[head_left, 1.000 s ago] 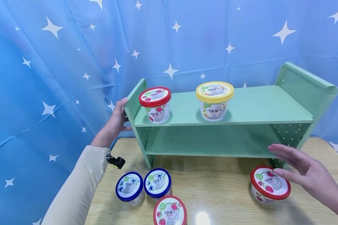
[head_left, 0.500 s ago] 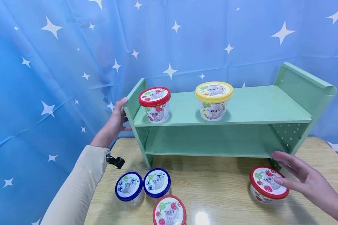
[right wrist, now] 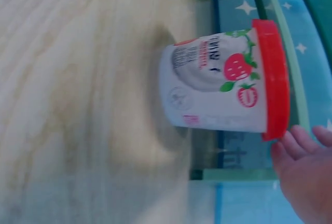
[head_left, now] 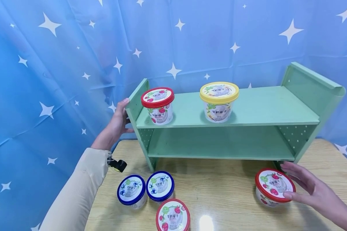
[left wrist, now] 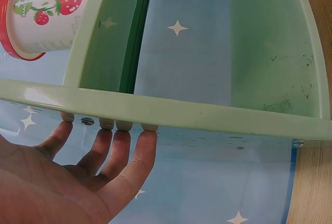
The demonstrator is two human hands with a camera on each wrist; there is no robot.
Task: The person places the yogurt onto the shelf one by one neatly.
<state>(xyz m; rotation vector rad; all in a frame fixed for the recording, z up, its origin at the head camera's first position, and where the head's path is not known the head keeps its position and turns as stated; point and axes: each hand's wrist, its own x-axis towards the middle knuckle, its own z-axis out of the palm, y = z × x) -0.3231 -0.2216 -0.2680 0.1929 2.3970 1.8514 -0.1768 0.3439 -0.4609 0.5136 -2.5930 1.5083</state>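
My left hand (head_left: 117, 120) touches the outer face of the green shelf's (head_left: 277, 107) left side. In the left wrist view its extended fingers (left wrist: 136, 164) meet that panel at the tips. At the right of the table, my right hand (head_left: 309, 184) is spread beside a strawberry tub (head_left: 274, 186) with a red lid, the thumb overlapping the lid's edge. That same tub (right wrist: 220, 81) stands before the shelf in the right wrist view, the fingers right at its lid's rim. A red-lidded tub (head_left: 158, 110) and a yellow-lidded tub (head_left: 218, 104) sit on the upper shelf.
Front left on the wooden table (head_left: 217, 192) are two blue-lidded tubs, one (head_left: 131, 192) left of the other (head_left: 161, 186). Another red-lidded tub (head_left: 173, 215) stands nearer the front edge. Behind the shelf hangs a blue curtain (head_left: 75, 64) with white stars.
My right hand has come slightly lower and closer around the right-hand red-lidded tub. The left hand stays at the shelf's side, and the head view has shifted slightly.
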